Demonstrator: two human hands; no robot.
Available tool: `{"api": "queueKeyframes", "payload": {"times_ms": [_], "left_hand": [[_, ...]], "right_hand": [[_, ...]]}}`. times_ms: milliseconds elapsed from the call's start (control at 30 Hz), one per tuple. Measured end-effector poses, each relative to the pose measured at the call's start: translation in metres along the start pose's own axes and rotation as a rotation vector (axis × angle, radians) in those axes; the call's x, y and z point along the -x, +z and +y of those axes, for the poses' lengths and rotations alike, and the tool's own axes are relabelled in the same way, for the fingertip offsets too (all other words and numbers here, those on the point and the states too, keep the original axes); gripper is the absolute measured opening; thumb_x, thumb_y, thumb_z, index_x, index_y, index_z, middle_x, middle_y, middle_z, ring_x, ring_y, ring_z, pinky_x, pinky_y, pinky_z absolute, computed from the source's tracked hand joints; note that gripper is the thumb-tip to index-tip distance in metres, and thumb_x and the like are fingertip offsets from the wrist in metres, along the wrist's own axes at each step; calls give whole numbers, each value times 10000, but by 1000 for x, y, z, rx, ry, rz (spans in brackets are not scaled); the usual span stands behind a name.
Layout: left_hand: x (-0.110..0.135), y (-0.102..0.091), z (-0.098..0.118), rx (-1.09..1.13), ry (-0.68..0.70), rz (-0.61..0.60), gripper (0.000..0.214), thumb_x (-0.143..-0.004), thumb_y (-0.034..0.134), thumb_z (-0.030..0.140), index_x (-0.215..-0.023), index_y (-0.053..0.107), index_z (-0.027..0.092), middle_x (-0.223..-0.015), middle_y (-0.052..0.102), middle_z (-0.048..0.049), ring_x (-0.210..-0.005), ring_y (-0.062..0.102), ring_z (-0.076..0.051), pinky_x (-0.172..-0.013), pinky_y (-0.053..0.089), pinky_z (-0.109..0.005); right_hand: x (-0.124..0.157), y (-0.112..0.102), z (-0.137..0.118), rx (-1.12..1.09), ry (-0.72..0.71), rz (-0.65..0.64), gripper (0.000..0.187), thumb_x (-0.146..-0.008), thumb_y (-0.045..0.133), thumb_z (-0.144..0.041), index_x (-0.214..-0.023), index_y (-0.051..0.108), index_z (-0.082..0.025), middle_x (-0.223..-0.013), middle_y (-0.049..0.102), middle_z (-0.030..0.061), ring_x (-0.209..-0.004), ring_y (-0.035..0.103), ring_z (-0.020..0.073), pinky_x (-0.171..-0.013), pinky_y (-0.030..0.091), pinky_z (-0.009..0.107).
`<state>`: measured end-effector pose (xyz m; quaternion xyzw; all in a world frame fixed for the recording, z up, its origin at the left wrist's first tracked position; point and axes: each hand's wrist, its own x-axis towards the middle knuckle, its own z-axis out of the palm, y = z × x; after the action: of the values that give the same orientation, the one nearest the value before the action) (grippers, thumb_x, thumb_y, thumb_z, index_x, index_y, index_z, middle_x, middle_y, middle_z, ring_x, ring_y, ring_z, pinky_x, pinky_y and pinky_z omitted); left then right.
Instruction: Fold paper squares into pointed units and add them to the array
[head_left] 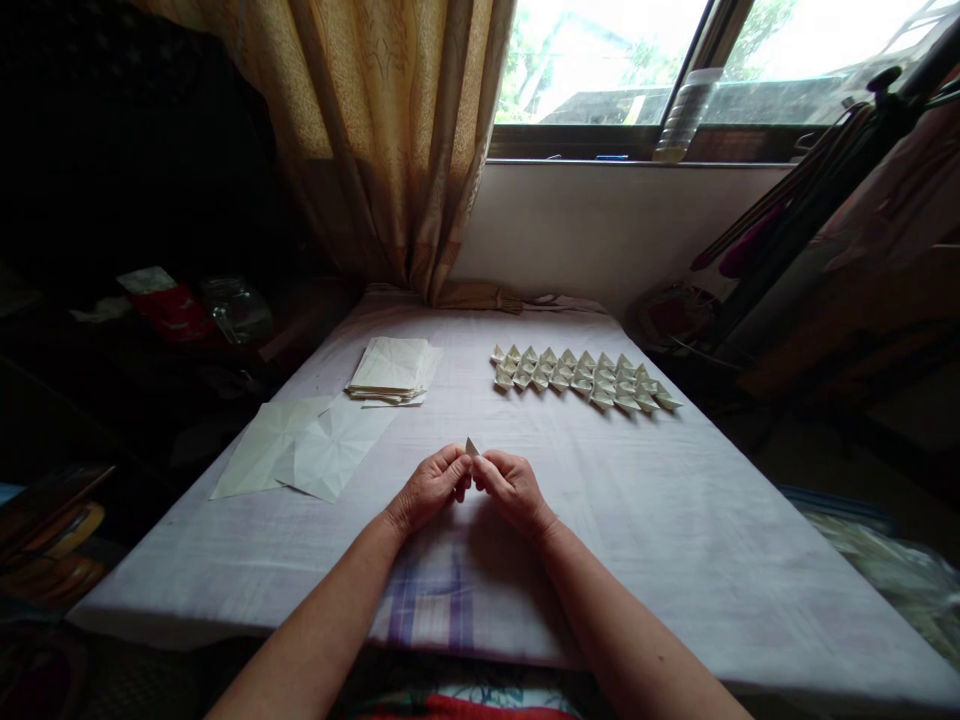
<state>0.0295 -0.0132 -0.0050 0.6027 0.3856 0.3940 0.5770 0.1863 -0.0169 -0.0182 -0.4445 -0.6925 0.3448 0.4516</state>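
Between my two hands, near the middle of the table, is a small piece of folded paper (471, 447), its pointed tip sticking up. My left hand (437, 475) pinches it from the left, and my right hand (511, 485) grips it from the right with the thumb on top. Most of the folded paper is hidden by my fingers. Beyond my right hand stand several folded paper boats (581, 375) in close rows. Off to the left lie loose creased paper sheets (330, 450), with a stack of square paper (390, 365) behind them.
A pale cloth covers the table (637, 540). A gold curtain (375, 130) hangs at the back left, beside a window (592, 60). A plastic bottle (686, 115) stands on the sill. At left are a glass jar (236, 308) and a red packet (166, 305).
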Motion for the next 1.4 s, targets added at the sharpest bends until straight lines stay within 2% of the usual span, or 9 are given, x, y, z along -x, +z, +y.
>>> {"api": "queueKeyframes", "payload": {"times_ms": [233, 433, 600, 733, 867, 967, 1200, 1400], "left_hand": [[-3, -2, -5, 23, -19, 61, 522, -764, 571, 692, -694, 455, 188, -558, 457, 67, -460, 391, -60, -446, 294, -190], [0, -3, 0, 24, -51, 50, 525, -782, 556, 690, -710, 510, 172, -570, 509, 42, -467, 422, -67, -439, 300, -187], [0, -4, -2, 16, -55, 57, 526, -765, 576, 691, -704, 527, 171, -554, 507, 43, -465, 419, -66, -436, 307, -180], [-2, -3, -1, -5, -50, 75, 524, -755, 583, 689, -712, 548, 168, -576, 523, 33, -483, 461, -74, -427, 338, -174], [-3, 1, -2, -34, -45, 136, 539, -737, 616, 663, -946, 623, 166, -739, 608, -6, -551, 549, -100, -389, 347, -163], [-3, 2, -3, -67, -52, 204, 595, -747, 603, 650, -1087, 627, 162, -832, 637, -36, -589, 587, -119, -365, 349, -161], [-5, 0, -5, -154, -110, 254, 499, -733, 597, 621, -900, 671, 156, -737, 631, -21, -520, 572, -115, -326, 352, -162], [-6, 0, -4, -163, -143, 214, 514, -737, 558, 631, -927, 662, 165, -726, 630, -11, -542, 587, -120, -363, 424, -172]], "right_hand": [[-1, 0, 0, -14, -3, -45, 450, -901, 462, -453, -561, 577, -182, -522, 602, -1, -488, 521, 95, -534, 417, 202], [0, 0, 4, 28, -16, -9, 442, -914, 450, -465, -620, 618, -182, -533, 622, 8, -490, 548, 102, -533, 434, 202], [0, 2, 7, 102, -26, -9, 484, -937, 422, -468, -597, 615, -183, -503, 618, 6, -452, 534, 95, -493, 421, 188], [0, 2, 7, 233, -62, 11, 505, -945, 398, -446, -549, 575, -187, -468, 580, -1, -431, 495, 86, -476, 362, 185], [2, 1, 7, 429, -112, 72, 496, -928, 414, -412, -495, 502, -189, -463, 537, 8, -438, 419, 85, -495, 262, 229], [3, 2, 6, 552, -148, 62, 450, -916, 444, -361, -506, 513, -186, -504, 568, 20, -477, 436, 93, -530, 235, 251], [3, 2, 3, 726, -183, -22, 360, -911, 497, -307, -585, 588, -186, -592, 637, 30, -522, 489, 104, -559, 232, 261], [4, 2, 2, 754, -175, -61, 369, -934, 498, -333, -603, 588, -197, -616, 649, 27, -530, 516, 110, -567, 260, 257]]}}
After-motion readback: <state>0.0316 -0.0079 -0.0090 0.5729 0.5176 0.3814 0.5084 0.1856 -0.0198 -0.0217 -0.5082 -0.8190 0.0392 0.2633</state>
